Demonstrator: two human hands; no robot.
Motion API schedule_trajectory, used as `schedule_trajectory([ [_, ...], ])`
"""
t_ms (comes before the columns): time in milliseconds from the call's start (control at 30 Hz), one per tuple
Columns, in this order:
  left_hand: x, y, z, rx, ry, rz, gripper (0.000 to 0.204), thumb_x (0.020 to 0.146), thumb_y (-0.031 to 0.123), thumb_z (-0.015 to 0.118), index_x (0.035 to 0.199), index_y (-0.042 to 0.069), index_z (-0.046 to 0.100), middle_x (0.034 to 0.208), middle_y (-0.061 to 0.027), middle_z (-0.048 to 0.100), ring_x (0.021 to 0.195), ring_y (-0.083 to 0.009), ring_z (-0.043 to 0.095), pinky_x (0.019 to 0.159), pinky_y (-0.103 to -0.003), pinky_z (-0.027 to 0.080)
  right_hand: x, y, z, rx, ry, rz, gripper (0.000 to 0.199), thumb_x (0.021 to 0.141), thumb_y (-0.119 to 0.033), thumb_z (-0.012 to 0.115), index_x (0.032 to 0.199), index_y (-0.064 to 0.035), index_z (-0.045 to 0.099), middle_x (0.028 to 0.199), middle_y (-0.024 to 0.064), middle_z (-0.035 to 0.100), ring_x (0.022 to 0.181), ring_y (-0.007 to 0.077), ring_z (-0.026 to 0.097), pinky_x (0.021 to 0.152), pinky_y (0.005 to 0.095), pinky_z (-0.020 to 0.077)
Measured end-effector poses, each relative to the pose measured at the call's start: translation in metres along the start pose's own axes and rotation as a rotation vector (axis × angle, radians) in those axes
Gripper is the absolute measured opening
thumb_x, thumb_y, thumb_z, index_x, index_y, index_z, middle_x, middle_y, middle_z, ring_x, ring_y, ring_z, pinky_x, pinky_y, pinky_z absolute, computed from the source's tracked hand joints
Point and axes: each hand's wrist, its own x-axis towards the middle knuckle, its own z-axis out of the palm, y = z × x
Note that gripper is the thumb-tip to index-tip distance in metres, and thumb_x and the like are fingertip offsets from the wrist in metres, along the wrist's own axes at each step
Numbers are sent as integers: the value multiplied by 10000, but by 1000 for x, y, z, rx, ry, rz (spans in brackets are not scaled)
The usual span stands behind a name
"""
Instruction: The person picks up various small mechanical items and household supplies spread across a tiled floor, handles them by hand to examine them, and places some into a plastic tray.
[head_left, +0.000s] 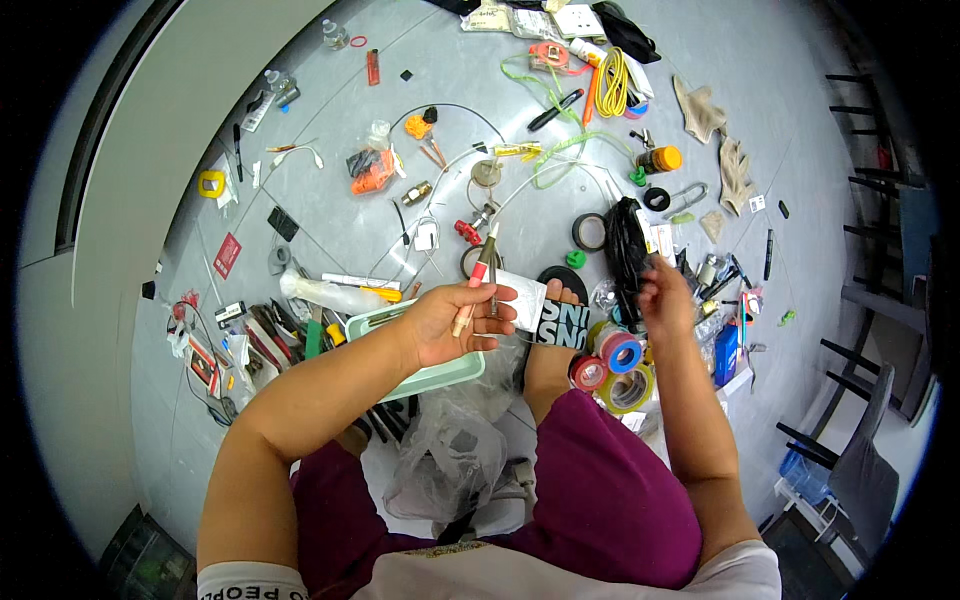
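My left hand point(458, 322) is palm up, its thumb and fingers closed around a slim red-and-cream pen-like tool point(479, 277). The tool's dark tapered end points away from me. A thin metallic piece point(493, 297) shows by the same fingers; whether it is held too, I cannot tell. Under that hand lies a pale green tray point(446, 376), partly covered by my forearm. My right hand point(667, 300) is raised on the right with its fingers curled together. It is nearest a black plastic bag point(627, 250); what its fingers pinch, if anything, is hidden.
Several tape rolls point(627, 388) cluster by my sandalled foot point(545, 372). Hand tools point(268, 338) lie at left. Farther off are a yellow cord coil point(612, 85), work gloves point(735, 175) and an orange-lidded jar point(662, 159). A dark chair point(865, 480) stands at right.
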Motion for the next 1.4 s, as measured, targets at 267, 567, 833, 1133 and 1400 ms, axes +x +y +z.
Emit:
schedule_trajectory([
  [267, -8, -4, -10, 60, -222, -33, 346, 913, 307, 500, 1113, 30, 552, 840, -83, 628, 786, -224, 636, 618, -345, 532, -94, 37, 136, -306, -802, 428, 242, 896, -287, 581, 960, -58, 628, 737, -5, 580, 703, 111, 563, 702, 254, 443],
  [567, -25, -1, -17, 137, -172, 35, 330, 907, 254, 545, 1151, 33, 528, 1022, -100, 632, 886, -195, 638, 671, -307, 536, -92, 40, 137, -318, -749, 366, 252, 890, -188, 595, 1075, -21, 627, 871, 24, 635, 785, 104, 579, 716, 251, 463],
  [833, -37, 2, -27, 262, -19, 60, 330, 865, 249, 627, 1120, 50, 559, 1003, -113, 643, 864, -202, 649, 622, -254, 513, -89, 43, 143, -343, -694, 281, 228, 894, -177, 582, 1063, -26, 615, 909, 24, 638, 808, 114, 596, 712, 242, 462],
  [1133, -57, 27, -80, 315, 458, 219, 452, 924, 476, 460, 979, 41, 573, 542, 55, 360, 434, -49, 291, 388, -209, 257, -93, 136, 160, -1661, -1401, -1053, 124, 745, -126, 573, 818, -44, 631, 803, 90, 609, 775, 251, 627, 677, 368, 507],
  [1400, -53, 23, -91, 20, 154, 224, 315, 933, 299, 429, 1104, 55, 533, 631, 18, 458, 533, -100, 428, 482, -230, 340, -73, 172, 174, -1910, -1550, -1364, 119, 759, -132, 552, 781, -67, 650, 813, 110, 613, 731, 243, 631, 600, 354, 503],
])
